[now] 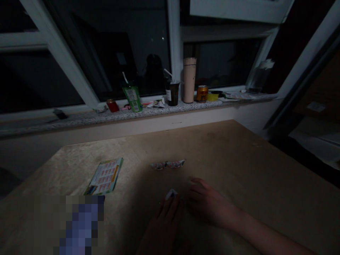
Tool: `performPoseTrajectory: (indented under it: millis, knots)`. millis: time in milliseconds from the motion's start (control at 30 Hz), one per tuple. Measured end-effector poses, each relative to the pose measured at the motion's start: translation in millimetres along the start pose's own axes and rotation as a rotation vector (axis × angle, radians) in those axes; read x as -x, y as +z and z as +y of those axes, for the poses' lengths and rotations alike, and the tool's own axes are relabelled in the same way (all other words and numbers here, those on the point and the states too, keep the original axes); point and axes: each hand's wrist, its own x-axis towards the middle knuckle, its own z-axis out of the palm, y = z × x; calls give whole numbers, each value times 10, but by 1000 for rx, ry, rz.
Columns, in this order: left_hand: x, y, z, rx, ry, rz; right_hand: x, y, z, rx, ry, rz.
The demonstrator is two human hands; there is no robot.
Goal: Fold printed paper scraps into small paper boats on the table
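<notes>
The left hand (pixel 168 216) lies back-up at the bottom centre, dim, its fingers stretched toward mid-frame. Just right of it, the right hand (pixel 204 201) has fingers bent and pointing leftward; its bare forearm (pixel 261 228) slants toward the lower right corner.

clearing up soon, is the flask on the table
No, the flask stands on the windowsill, just left of the gold can.

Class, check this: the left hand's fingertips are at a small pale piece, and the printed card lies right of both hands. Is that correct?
Not quite: in the head view, the printed card lies to the left of both the left hand and the right hand, not to their right. The rest stands.
</notes>
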Motion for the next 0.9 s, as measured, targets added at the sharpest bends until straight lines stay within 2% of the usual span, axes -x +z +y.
performPoseTrajectory:
  millis: [167, 400, 900]
  knots:
    - [-3, -28, 12, -15, -6, -49, 11, -2, 3, -131, 112, 38]
    - [16, 35, -10, -14, 25, 26, 40, 65, -52, -94, 109, 33]
    - [29, -9, 60, -20, -3, 28, 128, -49, -85, -122, 138, -4]
